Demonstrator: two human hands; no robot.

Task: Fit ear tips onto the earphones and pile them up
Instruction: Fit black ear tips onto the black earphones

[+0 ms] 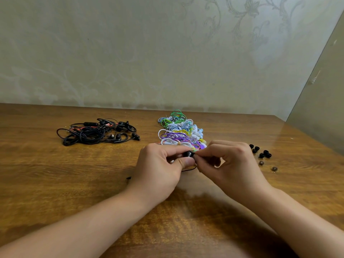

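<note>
Between my two hands, just short of the desk's middle, I hold a black earbud [189,154] with its ear tip at the front. My left hand [160,164] pinches the bud between thumb and forefinger, and my right hand [230,161] has its fingertips closed on the tip end, so I judge I am seating the tip; whether it is fully on I cannot tell. A thin black cable [189,169] trails beneath my left thumb.

At 12 o'clock from my hands, nearly touching them, lies the heap of coloured earphones [181,132], coiled in green, white, yellow and purple. At 10 o'clock, well apart, sits the tangle of black earphones [96,132]. At 3 o'clock lie the loose ear tips [261,152], a handful of black ones and two greyish ones nearer me.

Going by the spare tips left on the wooden desk [55,183], I'd say several fittings remain, and I cannot tell which pile is finished
</note>
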